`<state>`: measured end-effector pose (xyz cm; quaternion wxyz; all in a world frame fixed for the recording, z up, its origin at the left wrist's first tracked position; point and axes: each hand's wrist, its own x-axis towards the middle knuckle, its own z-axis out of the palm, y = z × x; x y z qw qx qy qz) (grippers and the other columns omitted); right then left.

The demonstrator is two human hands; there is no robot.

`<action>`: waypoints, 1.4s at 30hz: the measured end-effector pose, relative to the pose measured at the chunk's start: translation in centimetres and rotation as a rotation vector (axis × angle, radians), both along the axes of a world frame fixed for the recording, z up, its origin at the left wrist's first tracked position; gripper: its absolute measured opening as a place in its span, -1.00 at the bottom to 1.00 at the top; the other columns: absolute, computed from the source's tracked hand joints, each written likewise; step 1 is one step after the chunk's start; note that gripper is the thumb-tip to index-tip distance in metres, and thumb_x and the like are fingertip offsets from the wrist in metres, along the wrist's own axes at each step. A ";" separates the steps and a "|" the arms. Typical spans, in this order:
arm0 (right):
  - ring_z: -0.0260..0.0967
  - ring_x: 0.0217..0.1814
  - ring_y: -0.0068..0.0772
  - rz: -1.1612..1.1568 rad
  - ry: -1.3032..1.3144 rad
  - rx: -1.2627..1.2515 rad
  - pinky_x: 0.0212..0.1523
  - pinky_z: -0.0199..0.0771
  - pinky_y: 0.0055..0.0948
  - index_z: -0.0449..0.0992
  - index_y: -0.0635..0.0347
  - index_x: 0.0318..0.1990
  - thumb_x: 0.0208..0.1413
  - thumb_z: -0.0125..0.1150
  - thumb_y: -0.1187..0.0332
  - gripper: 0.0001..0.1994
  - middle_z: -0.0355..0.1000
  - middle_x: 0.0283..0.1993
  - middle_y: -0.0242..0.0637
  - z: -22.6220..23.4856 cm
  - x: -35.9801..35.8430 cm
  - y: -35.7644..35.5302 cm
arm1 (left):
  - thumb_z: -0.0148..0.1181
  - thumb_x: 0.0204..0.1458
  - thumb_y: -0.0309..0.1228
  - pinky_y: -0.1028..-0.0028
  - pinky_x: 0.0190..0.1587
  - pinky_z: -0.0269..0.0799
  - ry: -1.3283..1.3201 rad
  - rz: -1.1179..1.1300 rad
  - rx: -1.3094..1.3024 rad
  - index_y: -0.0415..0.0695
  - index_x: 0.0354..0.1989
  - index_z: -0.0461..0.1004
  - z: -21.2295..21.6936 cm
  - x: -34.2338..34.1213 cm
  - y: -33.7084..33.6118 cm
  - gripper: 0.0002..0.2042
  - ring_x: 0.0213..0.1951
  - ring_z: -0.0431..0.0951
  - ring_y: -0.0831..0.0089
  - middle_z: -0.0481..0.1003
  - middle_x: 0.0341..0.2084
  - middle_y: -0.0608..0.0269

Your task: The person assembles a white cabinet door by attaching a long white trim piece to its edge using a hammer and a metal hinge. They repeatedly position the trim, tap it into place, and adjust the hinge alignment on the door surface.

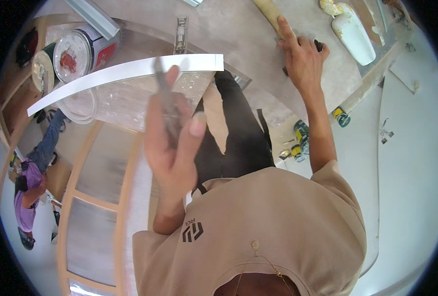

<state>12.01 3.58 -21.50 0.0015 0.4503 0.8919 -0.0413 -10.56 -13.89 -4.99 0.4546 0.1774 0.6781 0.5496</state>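
Observation:
My left hand (172, 143) is raised above the bench's near edge, its fingers closed around a slim grey metal tool (165, 93). Motion blurs that tool, so its exact kind does not show. On the bench top, my right hand (303, 59) grips what looks like a hammer (268, 17). Its tan wooden handle points away from me, my index finger lies along it, and dark ends of the head peek out on both sides of the hand. A curved white strip (125, 73) lies beyond my left hand, across the bench edge.
Left of the bench are a paint can (103, 47) and a clear round lid (78, 106). A metal hinge (180, 34) is beyond the strip. A white bottle (353, 37) lies far right. Small green cans (341, 117) stand below. Another person (29, 180) works at far left.

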 end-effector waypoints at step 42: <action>0.51 -0.38 -0.51 -0.379 1.289 -0.975 -0.37 0.52 -0.55 0.60 0.45 -0.02 0.28 0.23 0.50 -0.80 0.57 -0.31 -0.18 3.7 -9.2 4.1 | 0.45 0.05 -0.42 0.58 -0.25 0.30 0.607 -0.065 -0.228 -0.19 -0.11 0.57 -4.2 -4.8 3.3 -0.73 -0.29 0.40 0.58 0.56 -0.25 0.35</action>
